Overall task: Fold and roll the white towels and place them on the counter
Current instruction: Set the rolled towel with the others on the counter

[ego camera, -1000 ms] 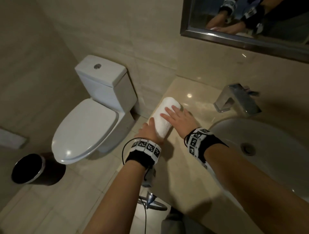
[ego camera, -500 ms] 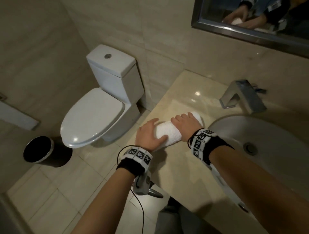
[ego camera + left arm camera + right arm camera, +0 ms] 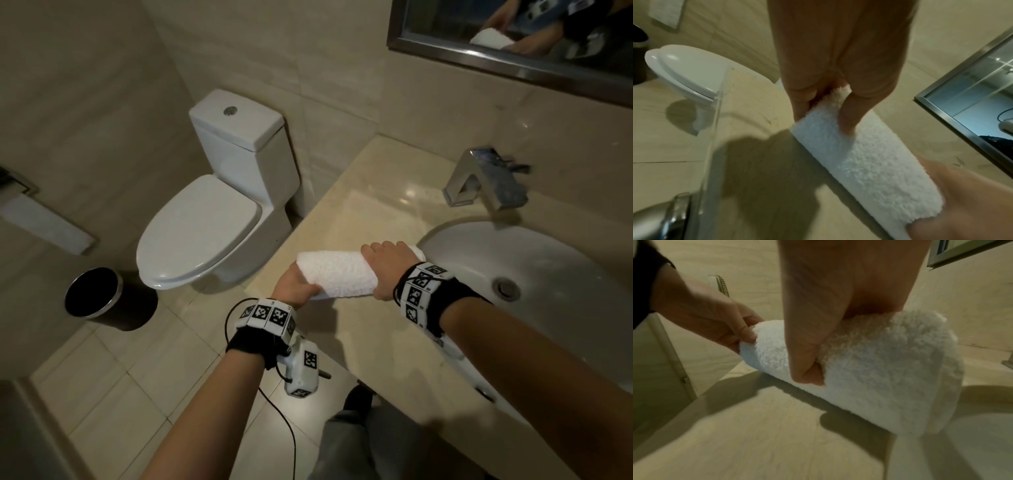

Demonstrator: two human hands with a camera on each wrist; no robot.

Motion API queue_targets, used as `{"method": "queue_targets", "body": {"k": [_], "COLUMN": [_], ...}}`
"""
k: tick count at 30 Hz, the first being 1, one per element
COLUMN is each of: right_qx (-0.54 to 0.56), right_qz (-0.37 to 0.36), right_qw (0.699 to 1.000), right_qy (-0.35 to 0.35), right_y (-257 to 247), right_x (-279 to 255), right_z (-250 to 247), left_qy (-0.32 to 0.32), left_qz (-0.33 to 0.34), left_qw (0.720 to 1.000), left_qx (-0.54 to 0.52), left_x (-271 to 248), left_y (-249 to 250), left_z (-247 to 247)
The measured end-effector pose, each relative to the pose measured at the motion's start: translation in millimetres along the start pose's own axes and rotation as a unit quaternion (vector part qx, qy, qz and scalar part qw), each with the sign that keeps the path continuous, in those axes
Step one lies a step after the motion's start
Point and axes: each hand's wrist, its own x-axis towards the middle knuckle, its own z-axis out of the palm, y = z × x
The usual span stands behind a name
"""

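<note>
1. The rolled white towel (image 3: pixel 337 275) lies crosswise near the front edge of the beige surface (image 3: pixel 376 192), just left of the sink (image 3: pixel 548 274)
2. The left hand (image 3: pixel 294 287) grasps the left end of the roll, thumb on top and fingers curled underneath; the right hand (image 3: pixel 388 267) is clenched round the right end, next to the basin rim
3. From the wrist views the roll looks lifted a little, its shadow falling on the stone below, though I cannot tell for sure whether it touches
4. To do this well, I would say both hands should keep even pressure on the ends so the layers do not spring loose, and set the roll down with the loose flap underneath
5. It should go well clear of the basin edge and the tap (image 3: pixel 486 181), so it cannot tip into the bowl
6. Compared with a second ago, the towel has turned: it then pointed away toward the wall with the right hand flat on top, and now it runs side to side, closer to the front edge, gripped at both ends
7. The toilet (image 3: pixel 205 222) and the bin (image 3: pixel 94 294) appear shifted only because the view has moved
</note>
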Motion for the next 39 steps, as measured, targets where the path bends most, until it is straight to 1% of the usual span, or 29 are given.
{"method": "queue_targets", "body": {"k": [4, 7, 9, 10, 11, 12, 13, 14, 16, 18, 22, 25, 27, 29, 31, 37, 39], "right_qx": [0.019, 0.042, 0.046, 0.047, 0.044, 0.042, 0.039, 0.029, 0.007, -0.012, -0.029, -0.058, -0.067, -0.062, -0.066, -0.051, -0.049], "right_qz": [0.000, 0.003, 0.001, 0.002, 0.001, 0.002, 0.001, -0.003, -0.006, 0.008, 0.041, 0.051, 0.055, 0.065, 0.072, 0.073, 0.083], "right_qw": [1.000, 0.999, 0.999, 0.999, 0.999, 0.999, 0.999, 1.000, 1.000, 1.000, 0.997, 0.993, 0.987, 0.982, 0.980, 0.979, 0.978], "right_qy": [-0.003, -0.015, -0.016, -0.011, -0.006, -0.007, -0.006, -0.005, 0.009, 0.027, 0.059, 0.093, 0.133, 0.168, 0.171, 0.181, 0.183], "right_y": [3, 6, 4, 3, 2, 1, -1, -3, -6, -10, -22, -20, -14, -5, 4, 22, 27], "right_x": [-26, -48, -61, -71, -76, -85, -93, -100, -114, -127, -150, -171, -185, -198, -211, -251, -267], "right_z": [10, 18, 23, 27, 27, 31, 34, 36, 44, 55, 73, 84, 92, 106, 118, 138, 144], "left_qy": [-0.004, -0.027, -0.036, -0.038, -0.042, -0.057, -0.077, -0.097, -0.112, -0.087, -0.050, -0.044, -0.045, -0.044, -0.043, -0.053, -0.055], "left_qz": [0.016, 0.031, 0.051, 0.084, 0.119, 0.149, 0.165, 0.163, 0.146, 0.156, 0.198, 0.218, 0.228, 0.240, 0.249, 0.257, 0.265], "left_qw": [0.996, 0.975, 0.963, 0.948, 0.919, 0.882, 0.847, 0.822, 0.788, 0.771, 0.763, 0.763, 0.765, 0.761, 0.756, 0.752, 0.748], "left_qx": [0.087, 0.217, 0.261, 0.305, 0.373, 0.444, 0.499, 0.537, 0.587, 0.612, 0.613, 0.606, 0.601, 0.602, 0.604, 0.605, 0.606], "left_x": [-11, -25, -33, -38, -40, -44, -49, -52, -61, -71, -89, -106, -117, -129, -139, -165, -174], "left_y": [2, 11, 21, 27, 32, 35, 39, 40, 39, 33, 22, 14, 12, 13, 16, 22, 23], "left_z": [8, 10, 9, 14, 20, 30, 41, 50, 68, 80, 90, 102, 115, 130, 146, 182, 195]}}
